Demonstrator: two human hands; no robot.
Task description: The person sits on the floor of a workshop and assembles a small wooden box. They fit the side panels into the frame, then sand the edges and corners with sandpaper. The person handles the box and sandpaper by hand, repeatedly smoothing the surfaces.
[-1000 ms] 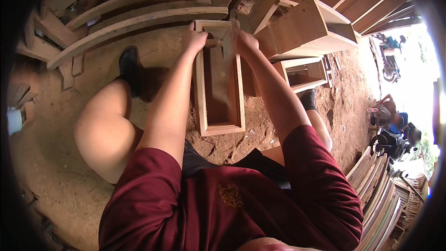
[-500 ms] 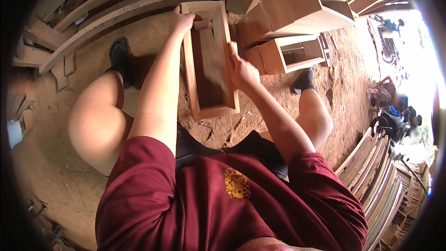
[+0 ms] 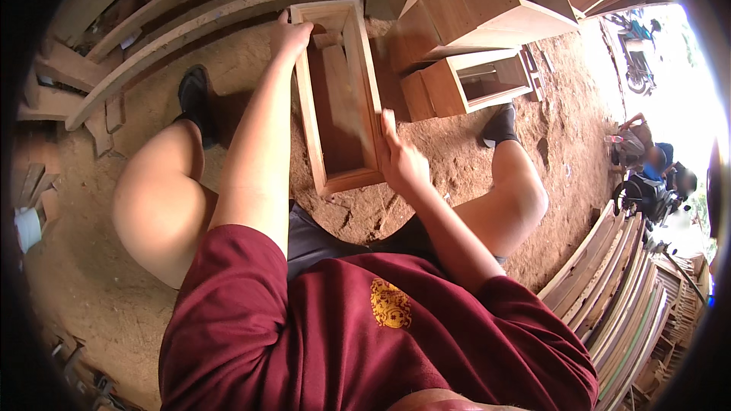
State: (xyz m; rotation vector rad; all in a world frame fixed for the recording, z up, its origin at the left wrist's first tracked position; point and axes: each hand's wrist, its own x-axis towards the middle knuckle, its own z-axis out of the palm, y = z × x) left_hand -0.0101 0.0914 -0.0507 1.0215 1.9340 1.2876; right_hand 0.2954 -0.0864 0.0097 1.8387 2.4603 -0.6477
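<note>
A long rectangular wooden box (image 3: pixel 311 118), like an open-topped drawer, lies between my knees with its inside facing up. At its far left corner my left hand (image 3: pixel 292 36) is closed on the rim, thumb on the top edge. My right hand (image 3: pixel 405 164) presses against the outside of the right wall, close to the near end. Its fingers are bent, with one digit pointing forward along the edge. Whatever lies between that hand and the wood, if anything, is hidden.
To the right stand a smaller wooden box (image 3: pixel 434 93) and a larger wooden cabinet (image 3: pixel 476 7). Long curved timbers (image 3: pixel 205 19) lie at the far left. Stacked planks (image 3: pixel 601 278) are at lower right. People (image 3: pixel 647 156) and motorbikes (image 3: pixel 638 53) are beyond, on the right.
My right hand has slid toward me along the box's right wall. The box has shifted slightly left, while my left hand keeps its hold on the far corner.
</note>
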